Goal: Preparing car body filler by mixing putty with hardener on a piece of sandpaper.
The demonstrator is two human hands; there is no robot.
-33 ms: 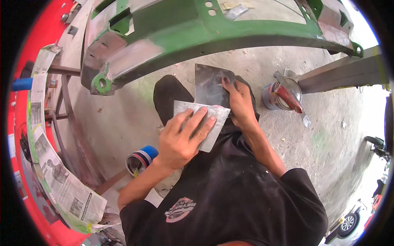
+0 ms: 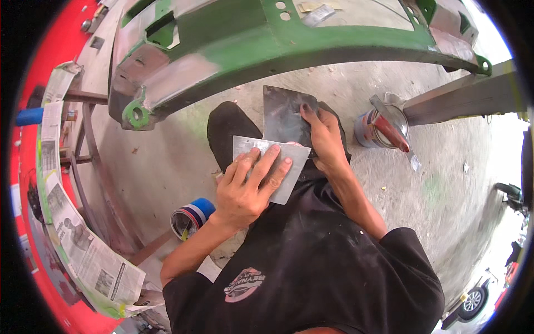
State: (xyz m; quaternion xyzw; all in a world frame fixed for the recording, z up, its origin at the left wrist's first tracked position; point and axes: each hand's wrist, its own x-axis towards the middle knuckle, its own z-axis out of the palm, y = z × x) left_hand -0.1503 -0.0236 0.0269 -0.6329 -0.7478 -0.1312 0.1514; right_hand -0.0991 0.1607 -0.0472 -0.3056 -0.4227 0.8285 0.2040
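The left hand (image 2: pixel 247 183) lies flat, fingers spread, on a light grey sheet (image 2: pixel 278 167); the right hand (image 2: pixel 325 139) pinches a dark plate (image 2: pixel 283 117) at knee height. Neither has shifted since the earlier frame. Beyond: tape roll (image 2: pixel 192 218), open tin (image 2: pixel 384 127), green panel (image 2: pixel 267 39).

A dark, flat, square metal plate (image 2: pixel 283 116) sits tilted at frame centre; a pale grey flat sheet (image 2: pixel 292 167) lies just below, overlapping its lower edge.
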